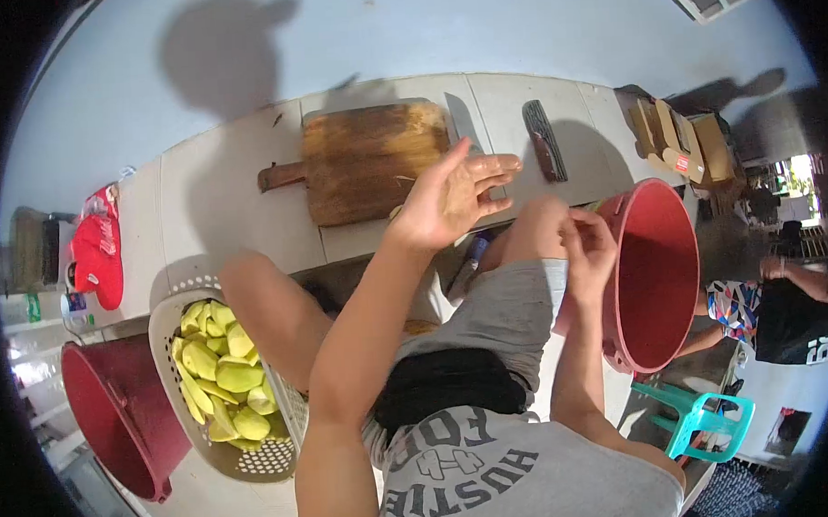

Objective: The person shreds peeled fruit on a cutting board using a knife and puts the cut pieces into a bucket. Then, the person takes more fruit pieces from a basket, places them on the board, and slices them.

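My left hand is raised over the near right corner of a wooden chopping board, palm showing and fingers apart, holding nothing. My right hand hovers beside my right knee, close to the rim of a red bucket. Its fingers are curled in towards the thumb, and I see nothing in them. A knife with a dark patterned blade lies on the tiled surface, to the right of the board. Peeled pale-green fruit, seemingly mangoes, fills a perforated plastic basket by my left leg.
Another red bucket stands left of the basket. A red cap lies at the left end of the tiles. Cardboard boxes sit at the far right. Behind the right bucket are a teal plastic chair and another person.
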### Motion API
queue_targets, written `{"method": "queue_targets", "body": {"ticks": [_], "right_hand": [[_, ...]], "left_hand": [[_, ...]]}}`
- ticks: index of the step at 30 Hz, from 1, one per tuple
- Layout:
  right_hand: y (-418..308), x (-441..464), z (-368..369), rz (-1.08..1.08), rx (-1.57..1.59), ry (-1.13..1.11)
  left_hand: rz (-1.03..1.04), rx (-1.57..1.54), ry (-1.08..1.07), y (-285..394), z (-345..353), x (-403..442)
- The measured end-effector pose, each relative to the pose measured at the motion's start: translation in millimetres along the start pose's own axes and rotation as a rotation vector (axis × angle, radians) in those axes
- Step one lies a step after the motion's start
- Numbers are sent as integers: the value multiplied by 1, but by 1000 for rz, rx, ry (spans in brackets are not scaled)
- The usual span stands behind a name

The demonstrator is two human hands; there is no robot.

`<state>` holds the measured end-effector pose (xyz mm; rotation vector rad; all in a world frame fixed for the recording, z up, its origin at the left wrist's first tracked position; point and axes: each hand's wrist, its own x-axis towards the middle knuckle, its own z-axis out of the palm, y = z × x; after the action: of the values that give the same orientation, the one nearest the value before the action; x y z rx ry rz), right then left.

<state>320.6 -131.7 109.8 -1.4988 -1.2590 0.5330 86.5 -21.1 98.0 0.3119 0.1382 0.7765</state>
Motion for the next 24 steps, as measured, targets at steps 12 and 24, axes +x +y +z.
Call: {"method": "queue_targets", "body": {"ticks": [12,24], "right_hand": [[-101,8,144,-489,-175,-171],[-82,13,144,-146,298,-272]], "left_hand": [[261,61,-55,14,6,-98],[275,12,15,16,17,-106]]}}
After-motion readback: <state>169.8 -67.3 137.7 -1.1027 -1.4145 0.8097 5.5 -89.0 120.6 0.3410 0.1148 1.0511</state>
